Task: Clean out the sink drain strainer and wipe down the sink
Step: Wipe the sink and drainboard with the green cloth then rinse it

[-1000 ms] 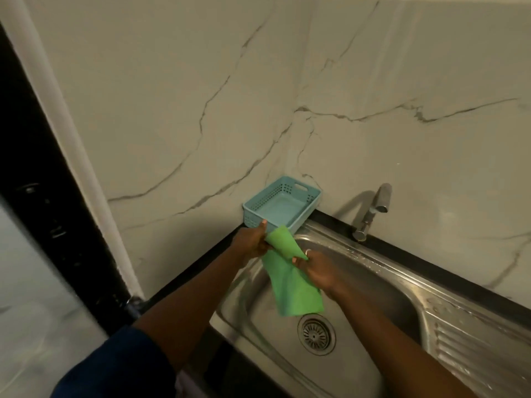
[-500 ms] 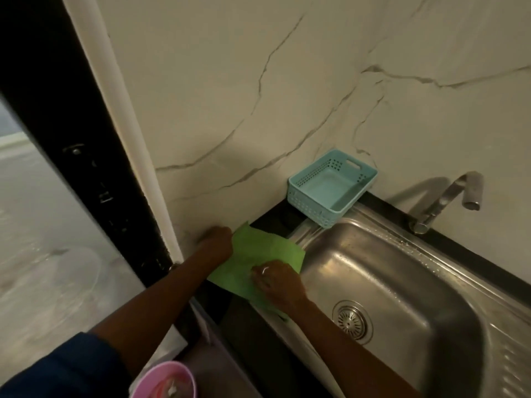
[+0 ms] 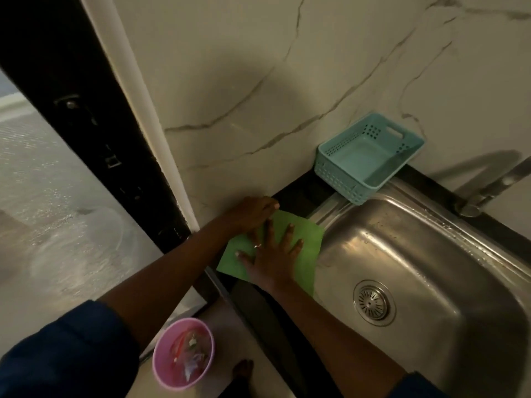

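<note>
A green cloth [image 3: 304, 239] lies spread flat on the dark counter at the sink's left rim. My right hand [image 3: 273, 254] presses down on it with fingers splayed. My left hand [image 3: 253, 211] rests on the cloth's far left corner by the wall, fingers curled. The steel sink [image 3: 416, 239] is to the right, and its round drain strainer [image 3: 373, 303] sits in the basin floor.
A light blue plastic basket [image 3: 344, 173] stands on the counter in the back corner. The tap [image 3: 488, 191] is at the right edge. A pink bin [image 3: 161, 354] with scraps sits on the floor below. A dark door frame [image 3: 86, 110] stands at the left.
The cloth went from hanging over the basin to lying flat on the left counter. My right hand has opened flat on it, and the view has shifted left and down.
</note>
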